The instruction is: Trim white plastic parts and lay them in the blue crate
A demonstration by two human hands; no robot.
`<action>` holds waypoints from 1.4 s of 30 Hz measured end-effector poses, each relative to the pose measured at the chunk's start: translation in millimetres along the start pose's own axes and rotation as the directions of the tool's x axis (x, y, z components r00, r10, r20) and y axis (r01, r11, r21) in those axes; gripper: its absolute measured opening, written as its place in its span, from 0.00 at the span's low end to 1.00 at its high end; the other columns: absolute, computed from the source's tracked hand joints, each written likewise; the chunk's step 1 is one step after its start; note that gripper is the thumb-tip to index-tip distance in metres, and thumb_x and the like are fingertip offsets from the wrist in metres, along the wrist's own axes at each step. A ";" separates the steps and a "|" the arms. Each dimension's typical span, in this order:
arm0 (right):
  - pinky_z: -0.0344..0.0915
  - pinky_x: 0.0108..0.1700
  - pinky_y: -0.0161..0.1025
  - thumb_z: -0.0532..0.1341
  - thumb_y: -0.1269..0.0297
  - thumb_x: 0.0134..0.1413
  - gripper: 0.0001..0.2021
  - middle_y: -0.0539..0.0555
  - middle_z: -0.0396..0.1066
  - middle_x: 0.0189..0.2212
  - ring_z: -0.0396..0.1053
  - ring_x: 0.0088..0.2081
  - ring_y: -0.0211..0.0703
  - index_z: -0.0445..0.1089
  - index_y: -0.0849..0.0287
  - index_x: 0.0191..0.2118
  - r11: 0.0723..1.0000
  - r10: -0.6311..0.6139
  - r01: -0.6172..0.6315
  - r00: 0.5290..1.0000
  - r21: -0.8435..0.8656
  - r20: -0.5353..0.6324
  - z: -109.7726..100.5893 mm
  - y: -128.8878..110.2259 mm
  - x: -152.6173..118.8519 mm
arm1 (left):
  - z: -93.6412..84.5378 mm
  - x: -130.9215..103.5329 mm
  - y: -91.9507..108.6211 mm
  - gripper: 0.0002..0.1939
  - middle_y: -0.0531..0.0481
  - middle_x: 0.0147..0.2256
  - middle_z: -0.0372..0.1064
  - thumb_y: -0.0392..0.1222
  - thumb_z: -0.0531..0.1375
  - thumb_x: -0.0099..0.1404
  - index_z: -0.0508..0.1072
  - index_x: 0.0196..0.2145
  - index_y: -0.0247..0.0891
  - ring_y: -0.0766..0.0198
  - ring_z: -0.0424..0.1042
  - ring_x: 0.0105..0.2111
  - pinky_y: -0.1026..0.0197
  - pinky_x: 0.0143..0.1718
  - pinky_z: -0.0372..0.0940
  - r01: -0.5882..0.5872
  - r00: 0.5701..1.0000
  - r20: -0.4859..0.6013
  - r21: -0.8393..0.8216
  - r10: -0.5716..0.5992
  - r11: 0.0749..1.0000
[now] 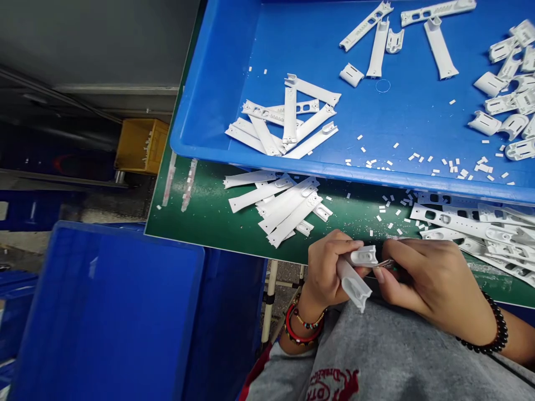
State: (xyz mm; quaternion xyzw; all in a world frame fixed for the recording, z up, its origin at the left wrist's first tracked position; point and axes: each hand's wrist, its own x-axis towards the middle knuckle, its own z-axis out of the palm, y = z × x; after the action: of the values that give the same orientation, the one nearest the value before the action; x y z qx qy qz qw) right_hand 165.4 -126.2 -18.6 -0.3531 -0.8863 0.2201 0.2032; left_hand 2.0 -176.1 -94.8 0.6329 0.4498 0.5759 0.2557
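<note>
My left hand [328, 267] is closed around two white plastic parts, a short curved piece [364, 255] above and a longer channel-shaped piece [354, 285] below. My right hand [434, 284] pinches a slim metal tool [387, 263], its tip against the edge of the upper part. The tool's handle is hidden in the fingers, so its exact kind does not show. Both hands are over my lap at the table's front edge. Just beyond the left hand lies a pile of long white plastic strips [288, 209]; more white strips [463, 221] lie beyond the right hand.
A large blue tray [309, 164] on the green table [217, 223] holds long white parts [290, 114], short curved parts [490, 84] and tiny white scraps. Scraps also litter the tabletop. Blue bins [121, 312] stand at the left, with a yellow box [136, 146] farther back.
</note>
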 end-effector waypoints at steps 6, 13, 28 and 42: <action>0.49 0.19 0.33 0.51 0.59 0.68 0.19 0.44 0.56 0.13 0.54 0.13 0.31 0.60 0.57 0.24 1.000 0.001 -0.002 1.000 0.013 0.015 0.4 2.4 0.9 | 0.1 1.6 0.5 0.13 0.51 0.27 0.67 0.51 0.54 0.72 0.67 0.48 0.40 0.63 0.69 0.25 0.61 0.23 0.61 -0.007 1.000 0.001 0.032 0.007 0.999; 0.49 0.19 0.32 0.52 0.61 0.67 0.19 0.44 0.55 0.13 0.55 0.14 0.31 0.56 0.56 0.22 0.996 -0.006 0.005 1.000 0.092 0.006 5.2 3.7 0.2 | 1.1 1.7 2.9 0.14 0.51 0.28 0.68 0.52 0.53 0.73 0.68 0.46 0.40 0.65 0.69 0.26 0.63 0.24 0.62 0.015 1.000 -0.010 0.053 -0.014 0.998; 0.57 0.21 0.30 0.48 0.62 0.69 0.11 0.46 0.61 0.20 0.58 0.18 0.33 0.57 0.55 0.33 0.957 0.048 -0.016 0.994 0.290 -0.101 -4.4 0.3 0.5 | -70.5 40.0 6.3 0.15 0.43 0.38 0.72 0.45 0.52 0.74 0.73 0.50 0.37 0.58 0.67 0.36 0.56 0.35 0.58 0.119 0.984 -0.172 0.815 0.041 0.567; 0.68 0.33 0.34 0.47 0.67 0.70 0.11 0.54 0.72 0.31 0.72 0.32 0.41 0.65 0.59 0.47 0.972 -0.036 0.049 0.998 0.228 -0.060 1.0 -7.5 -5.4 | -3.8 20.1 29.0 0.11 0.58 0.23 0.58 0.38 0.49 0.73 0.60 0.30 0.41 0.70 0.59 0.21 0.65 0.22 0.54 0.145 0.989 -0.037 0.347 -0.141 0.927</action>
State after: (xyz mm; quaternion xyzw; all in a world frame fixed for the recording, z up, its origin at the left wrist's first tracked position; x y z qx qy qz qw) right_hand 164.5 -135.2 -16.6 -0.3143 -0.8564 0.3066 0.2715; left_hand 4.9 -173.0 -59.6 0.6304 0.5911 0.4706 0.1783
